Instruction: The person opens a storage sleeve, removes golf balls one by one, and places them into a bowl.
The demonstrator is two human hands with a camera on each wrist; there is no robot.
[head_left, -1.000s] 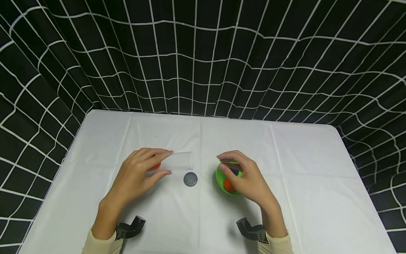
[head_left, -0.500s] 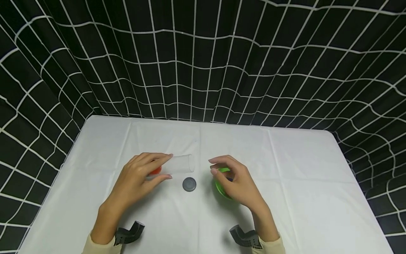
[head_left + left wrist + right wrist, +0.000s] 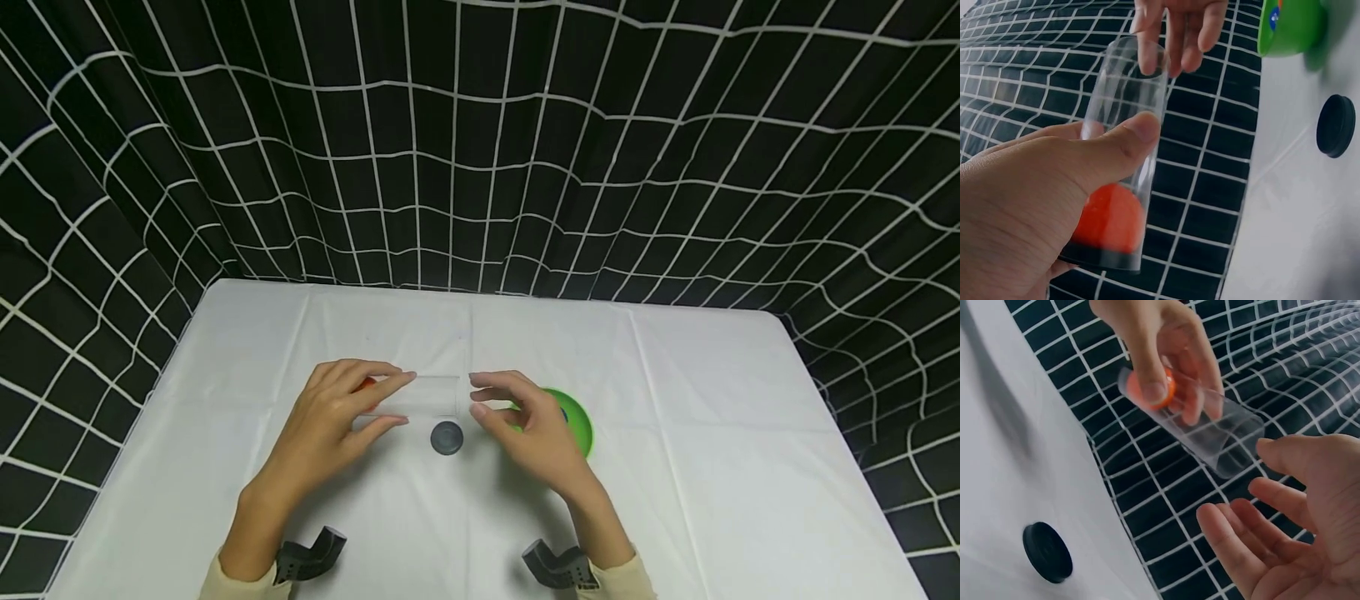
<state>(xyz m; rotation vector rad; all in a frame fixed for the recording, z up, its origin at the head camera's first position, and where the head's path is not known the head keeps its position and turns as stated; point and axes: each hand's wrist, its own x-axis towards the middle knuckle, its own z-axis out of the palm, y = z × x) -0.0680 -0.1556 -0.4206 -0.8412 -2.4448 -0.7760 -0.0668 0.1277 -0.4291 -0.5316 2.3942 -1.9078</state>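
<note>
Left hand (image 3: 330, 417) grips clear tube (image 3: 420, 395), half-hiding its orange ball (image 3: 1110, 222); right hand (image 3: 528, 421), fingers loose, screens green bowl (image 3: 576, 417).

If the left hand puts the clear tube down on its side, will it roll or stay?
The clear tube is a smooth, round cylinder, so it would probably roll on the flat white table. The orange ball inside looks loose and could shift its balance. Its walls look thin and stiff, so it is likely light.

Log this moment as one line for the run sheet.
left hand: holds clear plastic tube, orange ball inside | right hand: open at tube mouth | black round cap: on table
</note>
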